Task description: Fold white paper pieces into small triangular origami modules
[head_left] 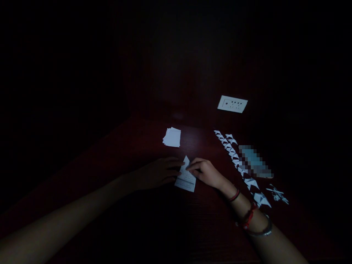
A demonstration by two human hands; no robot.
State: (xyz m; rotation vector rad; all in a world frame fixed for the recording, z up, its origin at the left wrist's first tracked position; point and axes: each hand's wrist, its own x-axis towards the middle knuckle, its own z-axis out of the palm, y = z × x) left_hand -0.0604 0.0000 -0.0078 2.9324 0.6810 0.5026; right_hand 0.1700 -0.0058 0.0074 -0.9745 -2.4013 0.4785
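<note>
A small white slip of paper (pixel 186 178) lies on the dark reddish table (pixel 132 146), one corner folded over. My left hand (pixel 158 172) lies flat beside it, fingertips pressing its left edge. My right hand (pixel 205 172) is on its right side, fingers curled and pinching the folded upper corner. Red thread bands and a metal bangle circle my right wrist.
A stack of white paper slips (pixel 172 137) sits beyond the hands. A long row of folded white paper triangles (pixel 236 161) runs diagonally on the right, with more pieces (pixel 277 193) near it. A white wall socket plate (pixel 232 104) shows behind. The scene is very dark.
</note>
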